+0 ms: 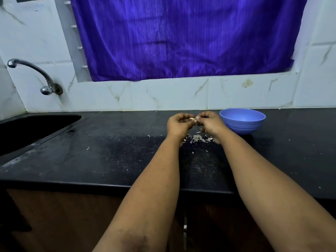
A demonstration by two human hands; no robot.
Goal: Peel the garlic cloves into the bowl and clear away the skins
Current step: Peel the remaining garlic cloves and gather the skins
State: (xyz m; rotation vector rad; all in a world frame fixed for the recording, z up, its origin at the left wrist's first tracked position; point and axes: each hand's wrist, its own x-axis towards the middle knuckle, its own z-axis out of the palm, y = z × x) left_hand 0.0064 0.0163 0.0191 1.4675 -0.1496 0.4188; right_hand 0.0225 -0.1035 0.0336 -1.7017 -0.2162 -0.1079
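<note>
Head view: left hand [179, 124] and right hand [209, 122] both pinch 1 small pale garlic clove [191, 119] over black stone surface [109, 151]; a grip slip drops it short of round blue plastic bowl [242, 122], into papery skin scraps [197, 138].

Left hand [179, 124] and right hand [211, 123] meet above black stone counter [109, 151], both pinching small pale garlic clove [191, 118] between fingertips. Scattered papery white skins [198, 138] lie under the wrists. Blue plastic ribbed bowl [242, 120] just right of right hand.

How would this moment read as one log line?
step: peeling | both hands pinch garlic clove | skins on counter | bowl right
</note>
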